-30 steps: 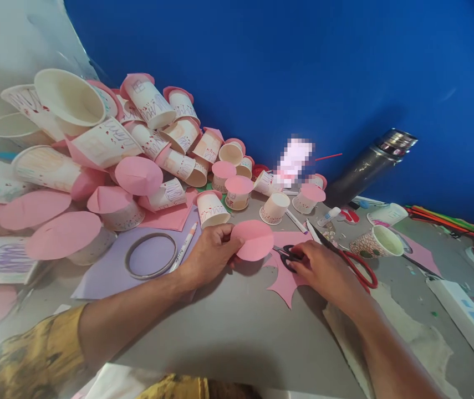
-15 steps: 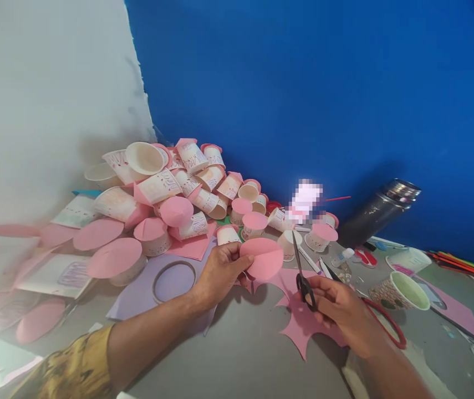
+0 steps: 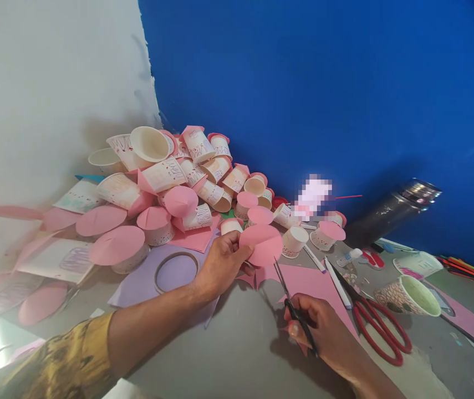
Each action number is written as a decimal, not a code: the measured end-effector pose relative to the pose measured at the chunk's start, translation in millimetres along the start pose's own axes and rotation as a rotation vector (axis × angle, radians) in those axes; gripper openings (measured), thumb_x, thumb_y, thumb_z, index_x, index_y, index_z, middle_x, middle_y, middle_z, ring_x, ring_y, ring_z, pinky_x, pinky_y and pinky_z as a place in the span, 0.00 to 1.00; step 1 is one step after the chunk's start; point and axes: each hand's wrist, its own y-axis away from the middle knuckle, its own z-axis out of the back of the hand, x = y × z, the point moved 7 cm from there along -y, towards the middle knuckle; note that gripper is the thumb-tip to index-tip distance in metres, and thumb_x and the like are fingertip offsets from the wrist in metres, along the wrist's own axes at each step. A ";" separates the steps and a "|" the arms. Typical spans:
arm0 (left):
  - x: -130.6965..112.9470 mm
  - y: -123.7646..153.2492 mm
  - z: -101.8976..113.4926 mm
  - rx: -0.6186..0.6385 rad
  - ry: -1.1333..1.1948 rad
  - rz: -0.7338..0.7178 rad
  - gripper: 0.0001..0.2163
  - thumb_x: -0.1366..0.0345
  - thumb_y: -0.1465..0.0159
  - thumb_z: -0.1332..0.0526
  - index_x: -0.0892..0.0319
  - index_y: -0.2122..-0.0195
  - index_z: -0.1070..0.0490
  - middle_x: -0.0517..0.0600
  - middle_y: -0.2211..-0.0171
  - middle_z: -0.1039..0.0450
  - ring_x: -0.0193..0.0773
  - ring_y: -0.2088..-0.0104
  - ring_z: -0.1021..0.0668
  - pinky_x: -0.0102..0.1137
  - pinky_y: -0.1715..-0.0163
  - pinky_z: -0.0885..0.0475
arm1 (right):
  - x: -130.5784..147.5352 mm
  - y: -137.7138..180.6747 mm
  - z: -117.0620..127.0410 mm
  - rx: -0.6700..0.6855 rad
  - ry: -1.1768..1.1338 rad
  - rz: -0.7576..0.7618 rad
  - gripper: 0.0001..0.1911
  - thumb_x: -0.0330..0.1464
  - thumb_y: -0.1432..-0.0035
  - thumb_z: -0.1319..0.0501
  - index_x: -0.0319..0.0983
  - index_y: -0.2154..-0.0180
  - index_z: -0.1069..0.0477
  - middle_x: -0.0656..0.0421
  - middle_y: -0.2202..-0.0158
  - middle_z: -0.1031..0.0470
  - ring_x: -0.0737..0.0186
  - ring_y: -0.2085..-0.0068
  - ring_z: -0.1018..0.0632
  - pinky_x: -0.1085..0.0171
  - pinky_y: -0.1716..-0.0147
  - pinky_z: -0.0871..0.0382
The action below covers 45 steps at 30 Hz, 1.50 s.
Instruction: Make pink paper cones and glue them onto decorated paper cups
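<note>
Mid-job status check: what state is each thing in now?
Pink disc: cut round, in the left hand
Black scissors: in the right hand, blades nearly closed
Red-handled scissors: lying down
White cup: upside down
Patterned cup: uncovered
Small bottle: capped
Grey ring: flat on purple paper
Dark flask: open or closed, cannot tell

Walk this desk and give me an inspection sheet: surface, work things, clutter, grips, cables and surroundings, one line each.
Surface: grey tabletop, small scraps toward the right.
Work things: pink paper disc, creased; black-handled scissors, tips by its lower edge, contact unclear; pink sheet with curved cutouts on the tabletop.
Clutter: piled paper cups, many pink-topped; purple sheet; red-handled scissors.
Left grip: pinching the disc.
Right grip: holding the black-handled scissors.
Cables: none identifiable; orange and green strands at the right edge are unclear.
Surroundings: blue wall, white wall; black flask by the blue one.
</note>
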 end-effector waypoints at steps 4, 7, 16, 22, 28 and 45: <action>2.0 4.2 -5.0 0.021 -0.024 0.012 0.11 0.59 0.42 0.34 0.60 0.69 0.31 0.44 0.74 0.29 0.32 0.78 0.24 0.31 0.74 0.22 | -4.6 -0.5 -3.4 0.008 -0.012 -0.018 0.22 0.51 0.47 0.33 0.39 0.71 0.33 0.65 0.75 0.39 0.68 0.74 0.39 0.68 0.77 0.45; 5.4 5.0 -7.1 0.042 -0.027 0.017 0.11 0.58 0.42 0.34 0.59 0.70 0.33 0.46 0.73 0.28 0.34 0.75 0.23 0.33 0.72 0.21 | -5.5 -2.1 -4.9 0.021 -0.021 -0.009 0.26 0.55 0.48 0.34 0.38 0.71 0.33 0.64 0.75 0.39 0.68 0.74 0.40 0.68 0.77 0.46; 15.0 5.2 -11.1 0.096 -0.020 0.042 0.11 0.59 0.41 0.34 0.62 0.67 0.29 0.48 0.74 0.26 0.39 0.76 0.21 0.38 0.71 0.21 | -3.2 -2.4 -5.0 0.023 -0.052 0.004 0.31 0.60 0.50 0.35 0.39 0.75 0.37 0.64 0.76 0.39 0.69 0.76 0.39 0.67 0.78 0.47; 14.9 5.7 -10.9 0.119 0.001 0.085 0.12 0.58 0.42 0.34 0.63 0.65 0.29 0.51 0.72 0.23 0.40 0.76 0.20 0.39 0.70 0.21 | -8.9 -3.6 -5.5 0.034 -0.095 -0.008 0.30 0.58 0.49 0.34 0.39 0.76 0.36 0.63 0.78 0.36 0.69 0.76 0.38 0.68 0.78 0.47; 17.3 4.7 -9.6 0.116 -0.004 0.094 0.13 0.58 0.42 0.34 0.63 0.63 0.28 0.53 0.70 0.22 0.41 0.74 0.19 0.40 0.68 0.20 | -12.2 -3.1 -5.0 0.005 -0.080 -0.051 0.28 0.56 0.51 0.32 0.38 0.78 0.34 0.62 0.79 0.34 0.69 0.77 0.38 0.68 0.79 0.46; 17.1 5.8 -12.2 0.114 0.013 0.137 0.13 0.60 0.44 0.33 0.65 0.63 0.25 0.55 0.72 0.19 0.40 0.76 0.19 0.34 0.72 0.21 | -6.5 -1.6 -6.2 0.004 -0.082 -0.081 0.26 0.53 0.52 0.31 0.39 0.79 0.35 0.62 0.80 0.32 0.69 0.76 0.37 0.67 0.76 0.46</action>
